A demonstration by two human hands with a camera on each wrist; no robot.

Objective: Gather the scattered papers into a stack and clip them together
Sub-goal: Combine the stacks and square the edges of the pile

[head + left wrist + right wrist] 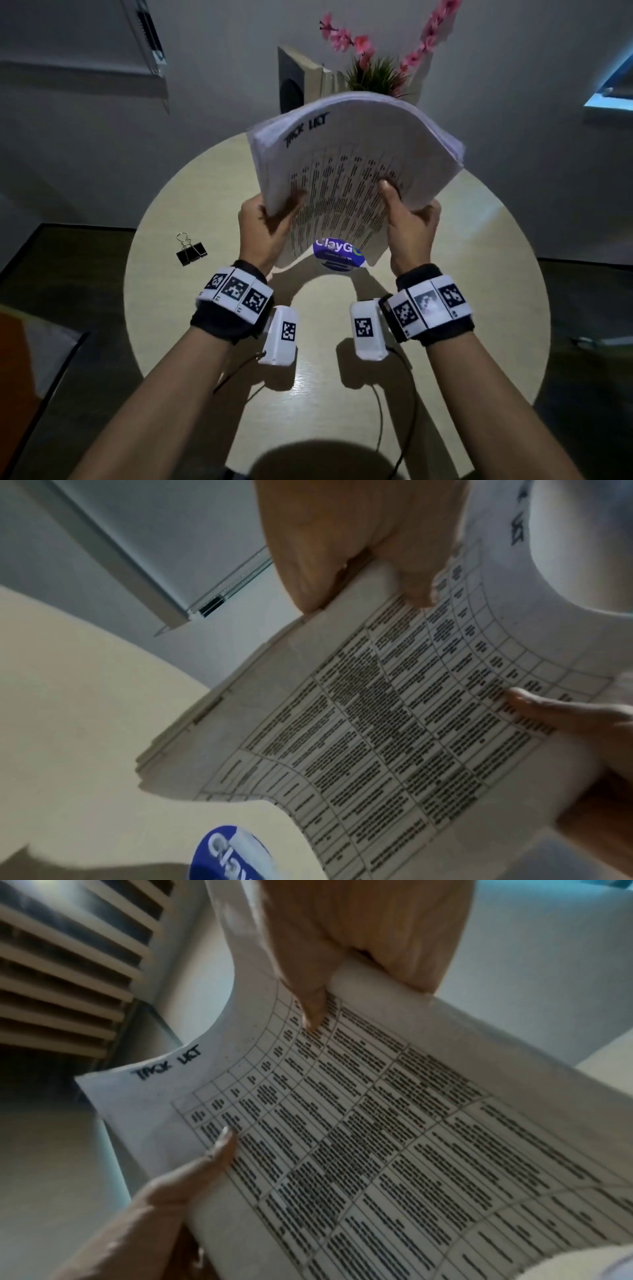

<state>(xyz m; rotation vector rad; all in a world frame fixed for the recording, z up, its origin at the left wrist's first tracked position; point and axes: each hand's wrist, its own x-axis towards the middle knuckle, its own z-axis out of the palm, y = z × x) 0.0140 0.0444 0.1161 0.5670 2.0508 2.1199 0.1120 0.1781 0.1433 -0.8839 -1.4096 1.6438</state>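
A thick stack of papers [346, 164] with a printed table and a handwritten title on top stands tilted above the round beige table [191, 318], its lower edge near the surface. My left hand [274, 212] grips its left side and my right hand [407, 205] grips its right side, thumbs on the front sheet. In the left wrist view the left hand [346, 569] pinches the stack [377, 723]. In the right wrist view the right hand [342, 969] clamps the stack's [394, 1137] edge. A black binder clip [191, 251] lies on the table to the left, apart from both hands.
A round blue sticker [337, 257] sits on the table just under the stack. At the back stand books [301, 78] and a plant with pink flowers [376, 75]. Cables [380, 411] from the wrist cameras trail over the near tabletop.
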